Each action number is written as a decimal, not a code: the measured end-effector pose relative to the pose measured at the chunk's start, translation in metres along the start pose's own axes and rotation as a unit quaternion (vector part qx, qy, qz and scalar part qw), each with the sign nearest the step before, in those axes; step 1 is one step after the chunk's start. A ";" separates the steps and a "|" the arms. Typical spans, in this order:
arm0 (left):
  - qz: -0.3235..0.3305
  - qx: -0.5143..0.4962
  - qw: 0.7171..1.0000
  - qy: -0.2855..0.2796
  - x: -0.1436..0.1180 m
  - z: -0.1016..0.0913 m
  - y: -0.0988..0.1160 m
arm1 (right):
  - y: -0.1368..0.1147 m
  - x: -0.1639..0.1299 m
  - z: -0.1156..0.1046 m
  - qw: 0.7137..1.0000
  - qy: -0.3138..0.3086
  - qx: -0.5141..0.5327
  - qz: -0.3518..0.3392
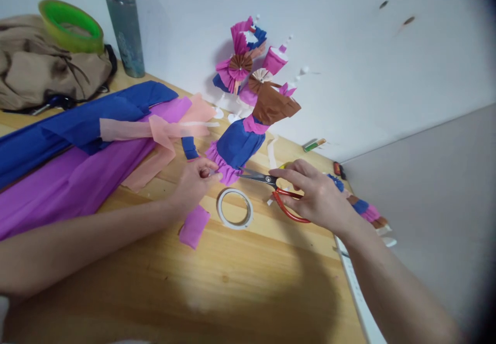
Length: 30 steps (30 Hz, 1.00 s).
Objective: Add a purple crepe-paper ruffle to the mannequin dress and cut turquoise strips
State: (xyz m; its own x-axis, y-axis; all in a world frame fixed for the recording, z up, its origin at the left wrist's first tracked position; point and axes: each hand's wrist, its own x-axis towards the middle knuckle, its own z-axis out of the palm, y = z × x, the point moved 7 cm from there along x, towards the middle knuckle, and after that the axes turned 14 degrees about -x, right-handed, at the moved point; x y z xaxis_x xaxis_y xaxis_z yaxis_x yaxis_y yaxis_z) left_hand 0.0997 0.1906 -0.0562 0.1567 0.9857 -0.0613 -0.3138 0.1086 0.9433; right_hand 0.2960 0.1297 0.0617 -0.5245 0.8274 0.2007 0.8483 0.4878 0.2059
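Note:
A crepe-paper doll dress (pixel 241 142) leans tilted in the middle, with a blue skirt, a pink waistband, a brown top and a gathered pink hem. My left hand (pixel 196 181) pinches the hem at its lower left edge; exactly what lies between the fingertips is partly hidden. In my right hand (pixel 310 191) is a pair of scissors (pixel 267 178) with red handles. Their dark blades point left, and the tips reach the hem. Just below the blades lies a white roll of tape (pixel 234 208). A pink crepe-paper piece (pixel 194 227) rests below my left hand.
Blue crepe paper (pixel 96 114), purple crepe paper (pixel 85 184) and peach strips (pixel 163 137) spread over the left of the wooden table (pixel 225 292). Decorated paper figures (pixel 242 65) stand by the wall. A bottle (pixel 126 34) and a green tape roll (pixel 72 26) on brown cloth are back left.

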 end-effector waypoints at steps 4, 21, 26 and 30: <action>0.024 0.057 0.998 -0.032 0.005 0.005 0.003 | -0.001 0.001 -0.003 1.000 0.002 0.001 -0.005; 0.351 0.330 0.867 -0.131 -0.024 0.023 0.041 | -0.020 0.029 -0.022 0.979 -0.011 -0.160 -0.130; 0.373 0.402 0.815 -0.187 -0.028 0.030 0.039 | -0.021 0.028 -0.021 0.968 -0.023 -0.207 -0.142; 0.383 0.430 0.797 -0.183 -0.027 0.030 0.039 | -0.021 0.028 -0.025 0.959 -0.007 -0.237 -0.153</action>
State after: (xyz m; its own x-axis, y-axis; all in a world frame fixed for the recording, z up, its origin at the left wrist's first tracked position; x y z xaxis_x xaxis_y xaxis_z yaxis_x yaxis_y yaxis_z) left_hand 0.1110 0.1642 -0.0084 0.5399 0.5990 0.5913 0.2832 -0.7909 0.5425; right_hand 0.2614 0.1354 0.0868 -0.7404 0.6705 0.0485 0.5245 0.5310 0.6655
